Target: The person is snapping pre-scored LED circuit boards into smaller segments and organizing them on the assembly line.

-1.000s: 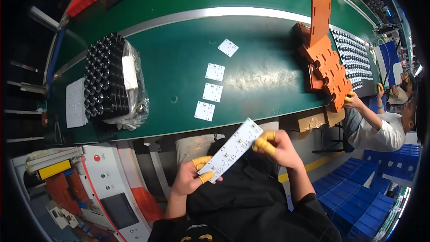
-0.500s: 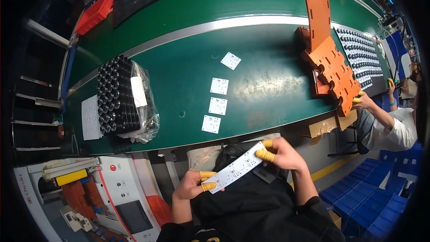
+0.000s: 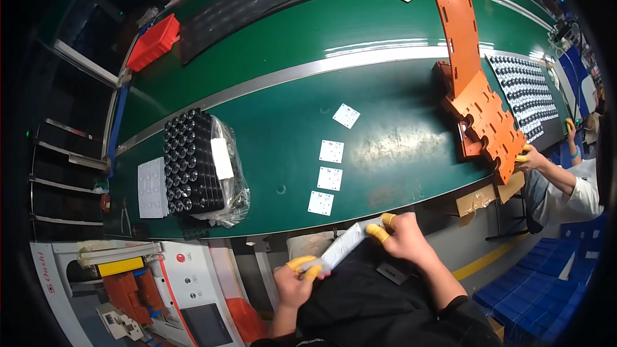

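Between my two hands, a white circuit board strip (image 3: 344, 246) is held tilted in front of my lap, smeared by motion. My left hand (image 3: 297, 283), with yellow finger cots, pinches its lower left end. The upper right end sits between the yellow-tipped thumb and finger of my right hand (image 3: 405, 238). Just beyond the strip, square white circuit boards (image 3: 330, 178) lie in a loose column on the green table (image 3: 283, 154). The farthest one (image 3: 346, 115) is turned at an angle.
Left on the table stand a black lens stack (image 3: 193, 160) in clear plastic and white boards (image 3: 152, 186). A red bin (image 3: 154, 42) lies farther back. At right, an orange fixture (image 3: 485, 115) stands near a co-worker's hand (image 3: 532, 158). A white machine (image 3: 186, 276) is at lower left.
The strip has tipped, so its face with parts on it no longer shows clearly. Both hands still grip its ends. The whole view has shifted, with the table lower and further right.
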### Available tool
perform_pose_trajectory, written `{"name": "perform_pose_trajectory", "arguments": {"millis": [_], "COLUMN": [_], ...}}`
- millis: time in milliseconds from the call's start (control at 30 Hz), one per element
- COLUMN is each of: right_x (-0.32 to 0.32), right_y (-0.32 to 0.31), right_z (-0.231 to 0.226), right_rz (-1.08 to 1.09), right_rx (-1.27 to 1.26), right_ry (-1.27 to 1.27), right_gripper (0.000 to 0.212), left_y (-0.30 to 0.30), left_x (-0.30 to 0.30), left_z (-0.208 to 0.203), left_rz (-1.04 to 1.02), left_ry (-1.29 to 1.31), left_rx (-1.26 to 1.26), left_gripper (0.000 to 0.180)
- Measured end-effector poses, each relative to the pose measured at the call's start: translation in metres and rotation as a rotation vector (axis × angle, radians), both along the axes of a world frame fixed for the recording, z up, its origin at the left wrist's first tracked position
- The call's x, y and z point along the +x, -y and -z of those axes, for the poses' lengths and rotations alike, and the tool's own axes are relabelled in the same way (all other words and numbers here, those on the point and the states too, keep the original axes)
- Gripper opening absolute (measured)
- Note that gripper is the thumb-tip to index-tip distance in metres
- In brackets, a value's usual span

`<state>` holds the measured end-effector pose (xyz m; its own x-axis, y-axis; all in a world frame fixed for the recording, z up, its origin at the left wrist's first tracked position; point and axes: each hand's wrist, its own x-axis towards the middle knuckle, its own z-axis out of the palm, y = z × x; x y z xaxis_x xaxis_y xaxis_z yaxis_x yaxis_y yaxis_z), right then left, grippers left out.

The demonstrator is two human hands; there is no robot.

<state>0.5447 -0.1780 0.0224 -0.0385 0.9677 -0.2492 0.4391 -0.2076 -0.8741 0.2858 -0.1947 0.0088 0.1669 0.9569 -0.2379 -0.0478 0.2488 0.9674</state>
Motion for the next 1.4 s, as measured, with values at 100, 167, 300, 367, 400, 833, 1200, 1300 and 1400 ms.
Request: {"name": "perform_pose_trajectory", "arguments": {"millis": [100,167,300,367,400,833,1200,1300,1400], "right_x": [-0.025,-0.03,0.007,0.006,0.008,-0.008,-0.096,-0.111,-0.113], "right_y": [0.003,0.011,-0.01,-0.015,-0.017,-0.072,-0.171,-0.221,-0.239], "right_z": [-0.006,-0.04,-0.059,-0.051,-0.032,-0.016,-0.042,-0.03,0.03], "right_rz": [-0.072,-0.331,-0.864,-0.821,-0.778,-0.268,-0.169,-0.326,-0.288], "right_rx": [0.471,0.479,0.071,-0.319,-0.334,-0.233,0.316,0.26,0.464], "right_ry": [0.335,0.302,-1.012,-1.274,-1.276,-0.768,-0.389,-0.058,0.245], "right_gripper": [0.027,0.029,0.021,0.021,0.022,0.017,0.027,0.024,0.015], "left_y": [-0.007,-0.015,0.017,0.015,0.026,-0.03,-0.075,-0.097,-0.108], "left_x": [0.013,0.009,-0.053,-0.015,-0.014,-0.035,-0.018,-0.025,-0.028], "left_z": [0.03,0.033,0.025,0.002,0.004,0.013,0.003,0.003,0.006], "left_rz": [-0.226,-0.254,0.019,0.621,0.524,0.445,-0.115,-0.155,-0.011], "left_ry": [-0.349,-0.194,0.883,1.178,1.134,0.979,-0.131,-0.06,-0.14], "left_rx": [0.134,0.077,-0.836,-0.082,-0.128,-0.129,0.287,0.08,-0.138], "left_gripper": [0.017,0.017,0.029,0.041,0.042,0.024,0.033,0.031,0.034]}}
